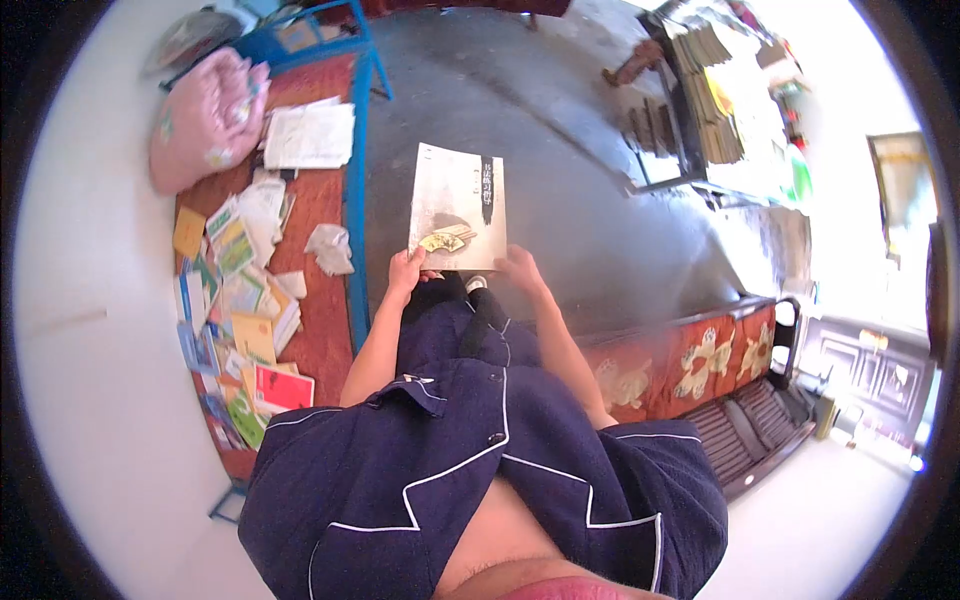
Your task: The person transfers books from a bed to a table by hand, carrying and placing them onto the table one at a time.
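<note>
A thin book (450, 190) with a pale cover is held up in front of my body. Its cover carries a dark vertical strip of Chinese characters on the right and a painted fan near the lower edge. My left hand (407, 270) grips the lower left corner, thumb on the cover and fingers mostly hidden beneath. At the lower right corner my right hand (517, 266) holds the book too, its fingers slightly blurred and partly behind it. The book looks closed and tilted toward me.
To the left, a blue-framed bed (357, 200) bears a pink quilt (212, 120), a stack of papers (310, 136), a crumpled bag (330, 248) and many scattered booklets (255, 335). A shelf with stacked books (708, 95) stands at the upper right. A bench with a patterned cover (690, 360) sits at right.
</note>
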`<action>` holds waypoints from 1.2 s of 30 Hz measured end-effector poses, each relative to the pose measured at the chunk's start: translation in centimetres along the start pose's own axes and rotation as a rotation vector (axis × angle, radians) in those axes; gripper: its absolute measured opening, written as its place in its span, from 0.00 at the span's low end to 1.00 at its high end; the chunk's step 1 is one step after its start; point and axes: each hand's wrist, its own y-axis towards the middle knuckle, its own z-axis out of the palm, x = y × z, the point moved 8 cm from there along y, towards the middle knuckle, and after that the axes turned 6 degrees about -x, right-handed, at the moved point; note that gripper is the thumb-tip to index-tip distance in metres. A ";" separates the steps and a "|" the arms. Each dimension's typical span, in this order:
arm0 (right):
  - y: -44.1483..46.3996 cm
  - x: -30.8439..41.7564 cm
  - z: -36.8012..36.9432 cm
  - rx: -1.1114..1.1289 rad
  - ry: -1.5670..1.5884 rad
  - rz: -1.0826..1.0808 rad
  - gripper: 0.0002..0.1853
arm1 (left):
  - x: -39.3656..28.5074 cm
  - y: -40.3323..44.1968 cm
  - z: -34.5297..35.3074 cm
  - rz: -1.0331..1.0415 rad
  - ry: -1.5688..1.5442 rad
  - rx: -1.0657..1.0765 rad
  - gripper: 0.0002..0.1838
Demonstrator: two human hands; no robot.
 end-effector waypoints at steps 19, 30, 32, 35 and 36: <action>15.3 14.7 -17.4 -0.493 0.180 -0.046 0.13 | -20.9 22.5 25.0 0.013 0.109 0.424 0.15; 18.1 17.5 -23.8 -0.711 0.153 0.024 0.13 | -24.0 28.9 35.4 -0.041 0.311 0.592 0.14; 18.9 18.0 -25.5 -0.742 0.301 -0.026 0.12 | -24.9 29.9 38.2 -0.038 0.333 0.624 0.14; 20.4 18.5 -29.2 -0.789 0.404 -0.033 0.12 | -27.6 30.4 43.3 0.010 0.338 0.689 0.15; 21.2 18.6 -31.0 -0.790 0.415 -0.044 0.12 | -28.2 31.0 45.2 0.022 0.347 0.690 0.15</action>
